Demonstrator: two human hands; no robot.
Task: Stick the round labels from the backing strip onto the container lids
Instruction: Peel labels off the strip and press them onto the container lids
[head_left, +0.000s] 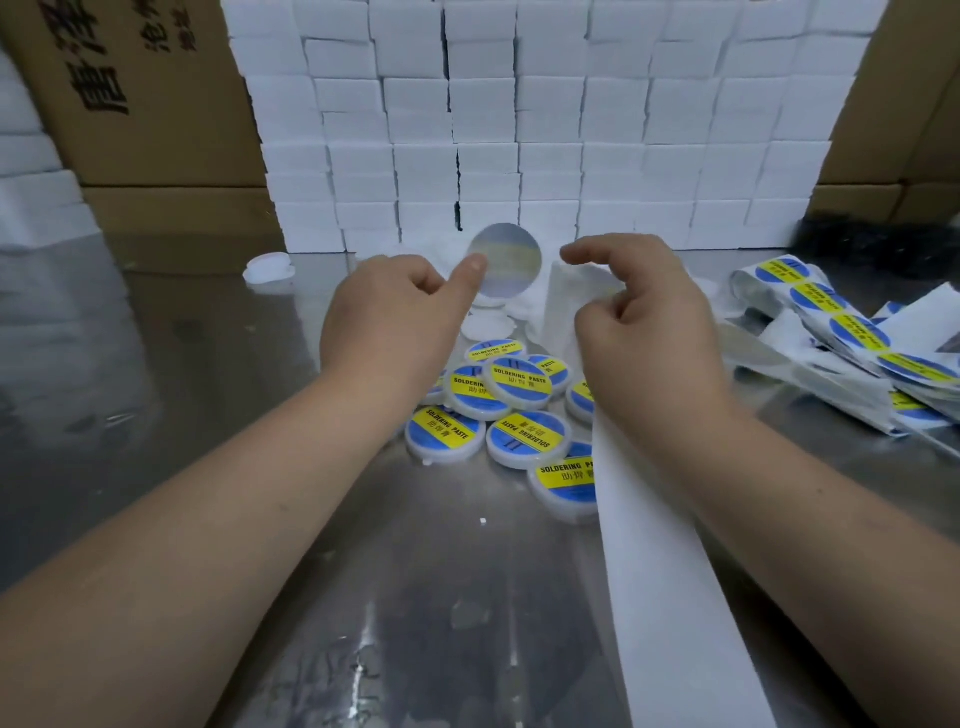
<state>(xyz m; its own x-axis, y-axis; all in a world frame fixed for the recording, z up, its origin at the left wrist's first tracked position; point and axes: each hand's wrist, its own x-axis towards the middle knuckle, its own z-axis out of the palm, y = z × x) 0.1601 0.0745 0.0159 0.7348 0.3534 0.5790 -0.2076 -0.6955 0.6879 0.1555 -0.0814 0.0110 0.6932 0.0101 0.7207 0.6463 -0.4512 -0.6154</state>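
1. Left hand (384, 312): fingers curled, index fingertip (474, 266) pinching the edge of the round blue-yellow label (511, 262), probably against the thumb. The label is held up, back side to camera, blurry.
2. Right hand (644, 317): fingers curled, clamped on the white paper backing strip (665, 571), which trails toward the camera.
3. Between the wrists: a pile of labelled round white plastic container lids (517, 382) on the shiny metal table (208, 389).
4. Far right: loose label strips (831, 317).

Shiny metal table (156, 364); matt paper strip (670, 597); glossy labelled lids (527, 439).
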